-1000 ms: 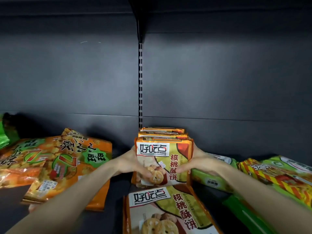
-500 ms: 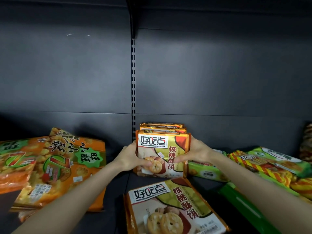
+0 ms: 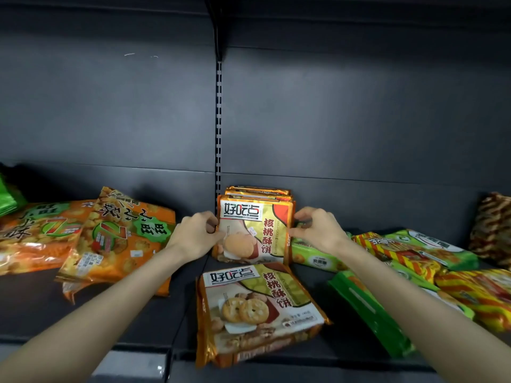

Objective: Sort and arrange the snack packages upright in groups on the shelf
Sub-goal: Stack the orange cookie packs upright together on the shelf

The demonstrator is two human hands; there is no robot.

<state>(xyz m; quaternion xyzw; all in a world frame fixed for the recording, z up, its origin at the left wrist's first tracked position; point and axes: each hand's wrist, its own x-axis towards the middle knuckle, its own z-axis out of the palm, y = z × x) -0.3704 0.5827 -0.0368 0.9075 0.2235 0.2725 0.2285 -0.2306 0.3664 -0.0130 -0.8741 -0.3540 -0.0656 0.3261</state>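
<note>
A row of upright orange walnut-cookie packs (image 3: 255,230) stands at the back middle of the dark shelf (image 3: 166,322). My left hand (image 3: 195,233) holds the left edge of the front pack with curled fingers. On the pack's right edge, my right hand (image 3: 318,230) pinches with thumb and fingers. One more identical cookie pack (image 3: 257,310) lies flat in front of the row, near the shelf's front edge.
Two large orange snack bags (image 3: 116,239) lie flat on the left, with a green bag (image 3: 8,197) at the far left. On the right lie green packs (image 3: 367,308), red-yellow striped packs (image 3: 398,252) and a brown patterned bag (image 3: 492,228).
Both hands stay on the sides of the upright cookie row, pushed a little further back; my left thumb has slid off the front face of the pack to its edge.
</note>
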